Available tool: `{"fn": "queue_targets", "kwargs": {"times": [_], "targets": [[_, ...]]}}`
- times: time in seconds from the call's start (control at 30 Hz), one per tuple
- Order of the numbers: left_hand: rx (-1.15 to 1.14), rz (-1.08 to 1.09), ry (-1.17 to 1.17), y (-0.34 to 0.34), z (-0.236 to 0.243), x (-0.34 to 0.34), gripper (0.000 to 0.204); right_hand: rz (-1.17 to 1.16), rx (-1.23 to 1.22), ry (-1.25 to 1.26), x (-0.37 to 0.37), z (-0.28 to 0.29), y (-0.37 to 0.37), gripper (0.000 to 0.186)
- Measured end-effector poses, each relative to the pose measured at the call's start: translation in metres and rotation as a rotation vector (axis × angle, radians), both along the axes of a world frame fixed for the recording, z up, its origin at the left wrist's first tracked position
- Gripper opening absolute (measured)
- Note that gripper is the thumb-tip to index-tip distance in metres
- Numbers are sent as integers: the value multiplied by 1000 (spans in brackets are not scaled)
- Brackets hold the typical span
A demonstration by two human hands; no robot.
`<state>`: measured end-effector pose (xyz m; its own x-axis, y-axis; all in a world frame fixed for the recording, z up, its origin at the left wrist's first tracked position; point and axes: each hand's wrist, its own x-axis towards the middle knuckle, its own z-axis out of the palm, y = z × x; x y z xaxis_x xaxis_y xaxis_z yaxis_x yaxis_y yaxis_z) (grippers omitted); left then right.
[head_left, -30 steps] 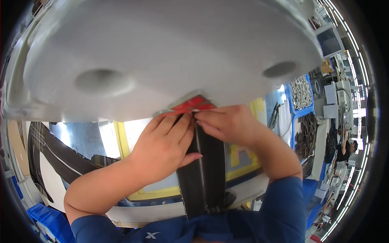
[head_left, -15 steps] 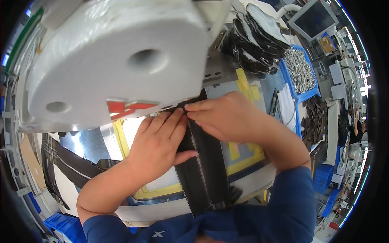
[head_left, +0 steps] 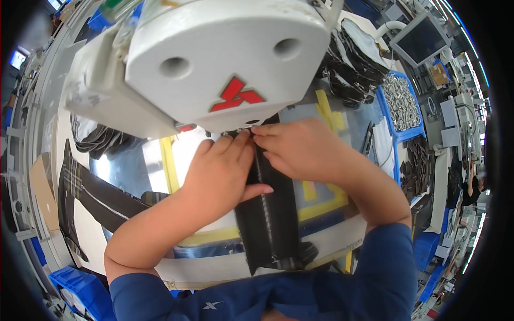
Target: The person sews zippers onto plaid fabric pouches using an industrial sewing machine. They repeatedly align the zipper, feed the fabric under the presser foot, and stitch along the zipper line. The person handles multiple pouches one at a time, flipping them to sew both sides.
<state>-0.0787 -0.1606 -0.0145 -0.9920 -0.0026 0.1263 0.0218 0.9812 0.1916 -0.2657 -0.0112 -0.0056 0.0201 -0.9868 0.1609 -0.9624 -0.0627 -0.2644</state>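
A black fabric strip with a zipper (head_left: 269, 219) lies on the sewing table and runs from my body up under the head of a white sewing machine (head_left: 214, 64). My left hand (head_left: 220, 174) lies flat on the strip's left side, fingertips at the needle area. My right hand (head_left: 302, 150) presses the strip from the right, its fingers meeting the left ones just below the machine head. The needle itself is hidden by the machine and my fingers.
Yellow tape marks (head_left: 321, 198) frame the shiny table plate. Long black strips (head_left: 101, 198) lie at the left. Stacked black pieces (head_left: 358, 59) sit behind the machine, and a blue bin of metal parts (head_left: 402, 101) stands at the right. A monitor (head_left: 420, 32) is at top right.
The view has tilted, so the machine head now sits higher in the picture and shows its front. Both hands stay pressed on the black strip at the needle area.
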Motion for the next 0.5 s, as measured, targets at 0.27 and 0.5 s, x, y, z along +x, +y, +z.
{"fn": "queue_targets", "kwargs": {"times": [0.27,0.5], "targets": [[90,43,16,-11,-1,7,88,19,-22,4,9,-2,-15,15],[105,45,-6,-14,2,7,87,23,20,1,10,5,-18,17]]}}
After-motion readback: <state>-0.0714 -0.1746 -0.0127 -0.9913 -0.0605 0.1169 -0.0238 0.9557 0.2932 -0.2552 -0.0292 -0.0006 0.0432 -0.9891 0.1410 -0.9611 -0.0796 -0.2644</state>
